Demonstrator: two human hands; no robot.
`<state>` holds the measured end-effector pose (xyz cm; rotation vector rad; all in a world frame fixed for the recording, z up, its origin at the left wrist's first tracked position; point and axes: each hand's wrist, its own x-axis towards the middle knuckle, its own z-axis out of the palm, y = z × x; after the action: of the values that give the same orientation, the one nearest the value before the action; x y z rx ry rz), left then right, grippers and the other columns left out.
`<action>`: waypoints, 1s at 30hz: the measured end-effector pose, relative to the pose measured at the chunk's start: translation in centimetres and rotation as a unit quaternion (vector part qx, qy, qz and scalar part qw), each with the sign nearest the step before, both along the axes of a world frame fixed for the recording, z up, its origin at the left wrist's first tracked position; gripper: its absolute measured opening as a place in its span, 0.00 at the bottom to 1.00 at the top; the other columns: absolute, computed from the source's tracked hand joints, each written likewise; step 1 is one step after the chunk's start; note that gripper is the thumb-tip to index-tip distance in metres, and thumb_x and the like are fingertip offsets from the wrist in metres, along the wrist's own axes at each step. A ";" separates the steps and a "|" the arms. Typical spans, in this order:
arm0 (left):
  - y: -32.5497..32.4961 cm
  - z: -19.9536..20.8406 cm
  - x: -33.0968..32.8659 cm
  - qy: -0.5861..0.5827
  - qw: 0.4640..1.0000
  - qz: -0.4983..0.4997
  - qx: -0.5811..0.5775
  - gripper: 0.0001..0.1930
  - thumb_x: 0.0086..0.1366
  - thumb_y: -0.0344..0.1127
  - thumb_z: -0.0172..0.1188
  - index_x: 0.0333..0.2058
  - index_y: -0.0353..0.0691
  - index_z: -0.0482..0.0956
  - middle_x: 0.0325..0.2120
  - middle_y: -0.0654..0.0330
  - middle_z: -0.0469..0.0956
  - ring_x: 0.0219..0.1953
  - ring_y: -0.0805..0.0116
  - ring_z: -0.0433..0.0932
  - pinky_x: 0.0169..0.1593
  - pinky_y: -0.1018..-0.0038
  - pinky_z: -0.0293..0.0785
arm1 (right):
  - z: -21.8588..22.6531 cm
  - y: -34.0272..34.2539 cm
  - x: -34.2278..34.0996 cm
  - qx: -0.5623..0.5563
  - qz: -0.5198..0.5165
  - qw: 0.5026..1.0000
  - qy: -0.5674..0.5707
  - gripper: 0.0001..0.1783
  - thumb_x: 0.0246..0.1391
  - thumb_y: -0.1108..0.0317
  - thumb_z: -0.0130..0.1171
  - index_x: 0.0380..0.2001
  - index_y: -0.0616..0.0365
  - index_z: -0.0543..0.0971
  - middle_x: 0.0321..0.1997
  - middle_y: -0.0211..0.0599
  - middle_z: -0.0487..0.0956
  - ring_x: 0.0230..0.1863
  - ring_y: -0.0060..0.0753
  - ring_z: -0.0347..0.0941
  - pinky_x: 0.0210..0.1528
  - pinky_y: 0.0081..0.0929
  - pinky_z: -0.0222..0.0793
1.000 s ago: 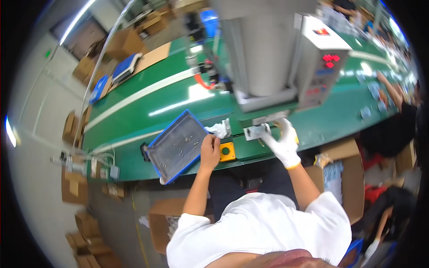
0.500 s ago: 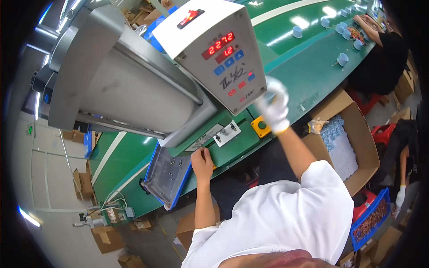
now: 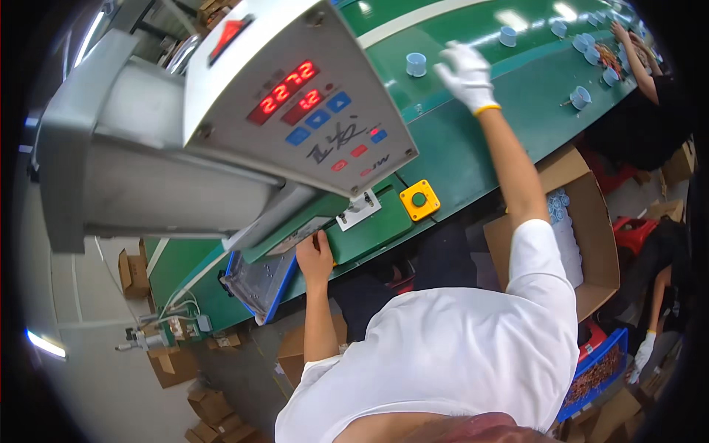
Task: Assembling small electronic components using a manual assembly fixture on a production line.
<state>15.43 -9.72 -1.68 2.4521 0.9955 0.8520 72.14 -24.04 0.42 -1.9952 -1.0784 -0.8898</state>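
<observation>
My right hand (image 3: 468, 76), in a white glove with a yellow cuff, reaches over the green bench with its fingers apart and nothing in them. Just left of its fingertips stands a light blue cup (image 3: 416, 65) on the green belt. My bare left hand (image 3: 315, 258) is low at the front edge of a bench press, its fingers curled together; whatever they may hold is hidden. Above that hand is the press's grey metal cylinder (image 3: 177, 184), and its white control box (image 3: 303, 103) has a lit red display. A small metal fixture plate (image 3: 359, 210) shows beneath the box.
A yellow box with a dark round button (image 3: 419, 200) sits right of the press. Left of my left hand is a blue-rimmed tray (image 3: 267, 284) with small parts. An open carton (image 3: 597, 244) of light blue cups stands at right. A co-worker's arm (image 3: 641, 63) reaches toward more cups.
My right hand has moved away from beside the control box, up and out to the belt near a blue cup, its fingers spreading. My left hand stays at the press front. The view has shifted.
</observation>
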 end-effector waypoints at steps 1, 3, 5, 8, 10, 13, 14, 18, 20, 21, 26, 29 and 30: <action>-0.3 0.5 0.2 0.004 1.000 -0.007 -0.001 0.12 0.77 0.36 0.64 0.38 0.32 0.80 0.29 0.50 0.76 0.31 0.55 0.76 0.38 0.60 0.72 | 0.5 -3.6 1.7 0.049 -0.086 0.994 -0.047 0.20 0.55 0.50 0.72 0.45 0.51 0.89 0.54 0.40 0.89 0.59 0.46 0.83 0.61 0.44 0.81; -1.0 1.2 0.4 -0.026 0.999 -0.021 0.014 0.12 0.77 0.35 0.64 0.37 0.32 0.80 0.27 0.51 0.77 0.29 0.57 0.76 0.37 0.61 0.72 | 3.6 -11.8 2.8 -0.067 -0.380 0.922 0.043 0.30 0.56 0.44 0.68 0.60 0.42 0.84 0.64 0.38 0.82 0.64 0.49 0.78 0.62 0.44 0.79; -1.1 1.6 0.3 -0.020 0.996 0.026 -0.078 0.11 0.77 0.34 0.64 0.36 0.31 0.80 0.26 0.52 0.77 0.27 0.58 0.76 0.35 0.63 0.72 | 1.9 -19.4 5.7 -0.112 -0.556 0.813 0.134 0.35 0.58 0.38 0.66 0.66 0.36 0.80 0.73 0.36 0.76 0.71 0.52 0.73 0.63 0.45 0.78; -1.0 1.6 1.0 -0.032 0.998 0.003 -0.050 0.11 0.76 0.33 0.64 0.35 0.31 0.80 0.25 0.52 0.78 0.26 0.58 0.76 0.34 0.62 0.72 | -4.2 -28.4 8.9 -0.143 -0.526 0.808 0.224 0.32 0.62 0.38 0.64 0.65 0.37 0.81 0.69 0.38 0.81 0.68 0.52 0.76 0.63 0.45 0.78; -0.9 1.1 1.3 -0.046 0.998 0.000 -0.048 0.11 0.76 0.33 0.64 0.35 0.31 0.80 0.25 0.51 0.78 0.26 0.57 0.77 0.35 0.61 0.72 | -5.3 -29.8 9.3 -0.118 -0.376 0.886 0.246 0.27 0.66 0.38 0.62 0.59 0.41 0.85 0.63 0.39 0.85 0.62 0.52 0.81 0.63 0.46 0.78; -0.6 0.1 -0.7 -0.014 0.999 0.014 0.037 0.11 0.75 0.34 0.65 0.36 0.32 0.81 0.27 0.48 0.78 0.29 0.48 0.78 0.35 0.58 0.72 | -3.7 -20.3 -0.5 0.076 -0.150 0.948 0.272 0.22 0.65 0.51 0.74 0.52 0.55 0.88 0.54 0.42 0.88 0.51 0.41 0.86 0.58 0.37 0.80; -0.4 -0.1 -0.5 0.008 0.999 0.021 0.035 0.10 0.75 0.34 0.65 0.35 0.33 0.81 0.26 0.49 0.77 0.29 0.48 0.77 0.35 0.57 0.71 | -1.9 -17.5 -6.2 0.116 -0.094 0.932 0.331 0.29 0.63 0.56 0.76 0.62 0.59 0.83 0.57 0.41 0.87 0.51 0.35 0.85 0.60 0.34 0.80; 0.3 -0.6 0.5 -0.011 0.999 0.008 0.032 0.10 0.75 0.37 0.65 0.40 0.36 0.86 0.34 0.45 0.84 0.39 0.40 0.81 0.45 0.51 0.76 | 1.1 -8.8 -26.3 0.192 0.250 0.861 0.399 0.55 0.50 0.67 0.85 0.77 0.61 0.65 0.63 0.47 0.87 0.59 0.36 0.85 0.64 0.37 0.80; 0.0 0.0 0.7 -0.047 0.998 -0.007 0.031 0.07 0.74 0.34 0.65 0.39 0.36 0.82 0.32 0.47 0.81 0.37 0.42 0.80 0.43 0.51 0.75 | 3.4 -4.5 -31.8 0.112 0.308 0.875 0.357 0.47 0.46 0.67 0.87 0.69 0.63 0.76 0.57 0.50 0.88 0.50 0.44 0.89 0.56 0.37 0.83; -0.3 0.0 0.4 -0.041 0.999 0.002 0.027 0.07 0.74 0.34 0.65 0.39 0.36 0.82 0.32 0.47 0.81 0.37 0.42 0.80 0.43 0.51 0.75 | 6.2 -2.5 -34.0 0.090 0.318 0.845 0.421 0.39 0.45 0.65 0.87 0.60 0.64 0.82 0.50 0.49 0.89 0.47 0.50 0.88 0.51 0.37 0.82; -0.2 -0.3 0.0 -0.055 0.998 0.000 0.025 0.08 0.73 0.34 0.67 0.37 0.36 0.81 0.28 0.49 0.79 0.33 0.46 0.78 0.39 0.54 0.73 | 5.0 2.0 -36.1 0.042 0.342 0.902 0.259 0.28 0.45 0.60 0.86 0.46 0.60 0.84 0.36 0.40 0.85 0.37 0.53 0.83 0.42 0.43 0.79; -0.4 -0.1 -0.1 -0.058 0.998 -0.001 0.027 0.08 0.73 0.34 0.67 0.36 0.36 0.81 0.29 0.50 0.79 0.34 0.46 0.79 0.39 0.55 0.74 | 3.9 2.4 -36.0 0.033 0.321 0.915 0.243 0.26 0.47 0.58 0.85 0.43 0.59 0.84 0.33 0.38 0.83 0.35 0.51 0.82 0.39 0.44 0.77; -0.6 0.0 -0.1 -0.055 0.998 0.001 0.026 0.07 0.71 0.33 0.67 0.36 0.36 0.81 0.30 0.50 0.79 0.35 0.45 0.80 0.40 0.53 0.75 | 3.8 2.3 -36.0 0.028 0.322 0.915 0.241 0.26 0.47 0.58 0.85 0.43 0.59 0.84 0.33 0.38 0.83 0.35 0.51 0.82 0.39 0.44 0.77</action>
<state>15.37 -10.30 -1.70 2.4175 0.9482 1.0149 36.09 -21.78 4.18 -1.5213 -1.2674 -0.0693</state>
